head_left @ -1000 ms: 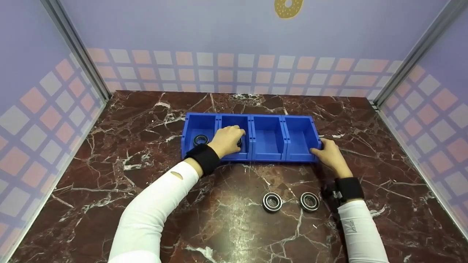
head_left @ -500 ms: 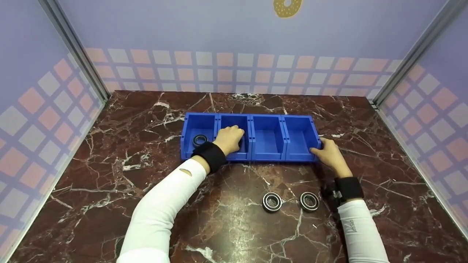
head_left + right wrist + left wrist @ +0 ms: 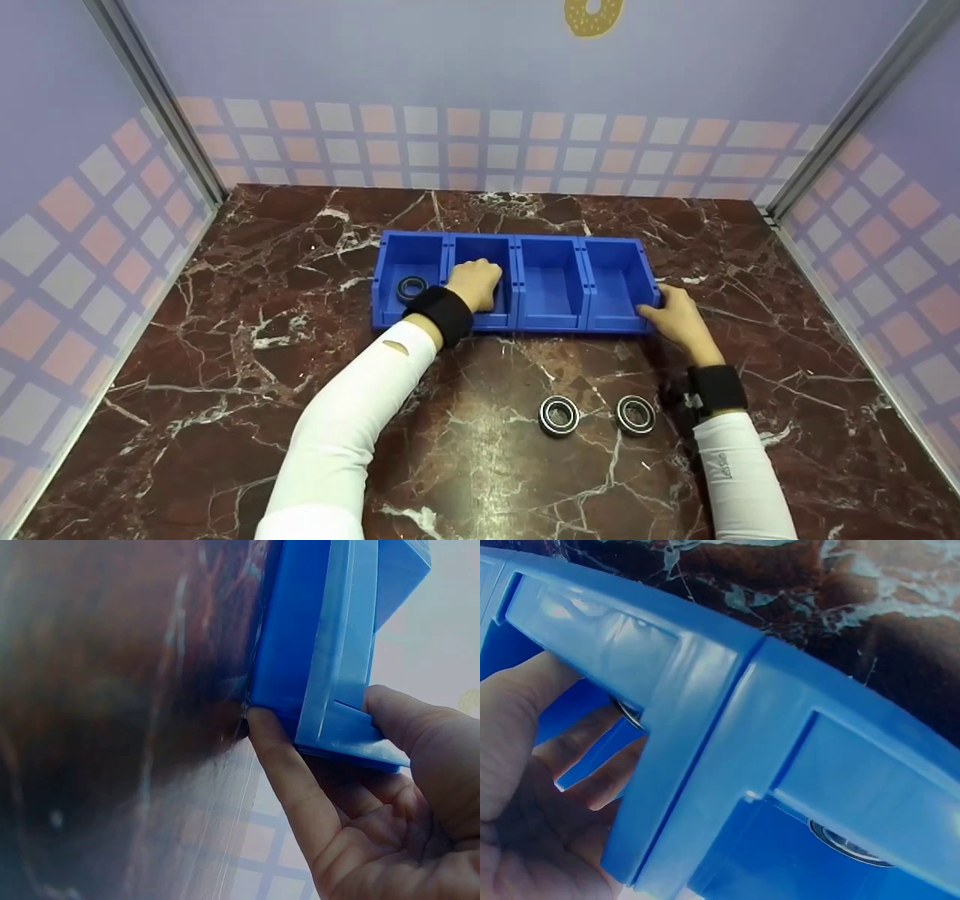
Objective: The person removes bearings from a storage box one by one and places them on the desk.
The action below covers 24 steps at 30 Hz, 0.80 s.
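A row of joined blue storage bins (image 3: 551, 322) stands on the table. My left hand (image 3: 474, 285) reaches down into the second bin from the left. In the left wrist view its thumb and fingers (image 3: 577, 742) close around a ball bearing (image 3: 632, 714), mostly hidden behind the bin's front wall. Another bearing (image 3: 412, 288) lies in the leftmost bin. At the right end of the row, my right hand (image 3: 673, 315) grips the outer bin wall (image 3: 349, 727), thumb over the rim and fingers outside and below.
Two more bearings, one (image 3: 559, 415) left of the other (image 3: 636, 415), lie on the dark red marbled table (image 3: 465, 465) in front of the bins. Patterned panels (image 3: 480, 75) enclose the table at the back and both sides.
My left hand and forearm have shifted slightly right and turned within the second bin, covering the bearing there from the head view. The right hand and the bins have stayed put.
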Tool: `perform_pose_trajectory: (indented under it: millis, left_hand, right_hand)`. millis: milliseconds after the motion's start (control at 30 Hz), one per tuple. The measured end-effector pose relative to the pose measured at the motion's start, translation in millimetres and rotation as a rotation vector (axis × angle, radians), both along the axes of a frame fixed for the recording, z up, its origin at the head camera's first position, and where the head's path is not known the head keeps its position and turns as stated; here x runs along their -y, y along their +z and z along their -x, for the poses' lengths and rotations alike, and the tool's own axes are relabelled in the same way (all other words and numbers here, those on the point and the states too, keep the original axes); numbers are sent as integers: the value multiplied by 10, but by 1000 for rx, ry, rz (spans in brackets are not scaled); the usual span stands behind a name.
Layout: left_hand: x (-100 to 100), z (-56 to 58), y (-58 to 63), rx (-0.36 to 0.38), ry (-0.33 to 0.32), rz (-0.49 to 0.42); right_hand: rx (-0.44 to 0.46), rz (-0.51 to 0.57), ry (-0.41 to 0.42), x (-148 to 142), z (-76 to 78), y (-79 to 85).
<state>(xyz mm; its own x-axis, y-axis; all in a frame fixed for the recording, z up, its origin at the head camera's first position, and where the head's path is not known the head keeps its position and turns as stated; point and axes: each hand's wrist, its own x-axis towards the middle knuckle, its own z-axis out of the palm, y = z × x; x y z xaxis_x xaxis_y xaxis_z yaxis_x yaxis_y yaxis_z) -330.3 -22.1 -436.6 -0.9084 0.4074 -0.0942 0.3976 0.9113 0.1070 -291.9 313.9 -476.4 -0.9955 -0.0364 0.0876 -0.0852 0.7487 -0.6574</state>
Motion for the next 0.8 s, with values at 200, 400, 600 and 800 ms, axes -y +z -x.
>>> perform_pose_trajectory:
  millis: [200, 400, 600, 800]
  left_hand:
    - [-16, 19, 13, 43, 3, 30]
    - [-19, 56, 33, 56, -9, 24]
    - [-23, 87, 20, 52, -1, 18]
    - [-13, 90, 4, 41, -3, 14]
  right_hand:
    - [16, 8, 3, -3, -3, -1]
    - [15, 11, 3, -9, -5, 10]
    - [13, -5, 6, -9, -9, 12]
    - [1, -13, 11, -13, -4, 9]
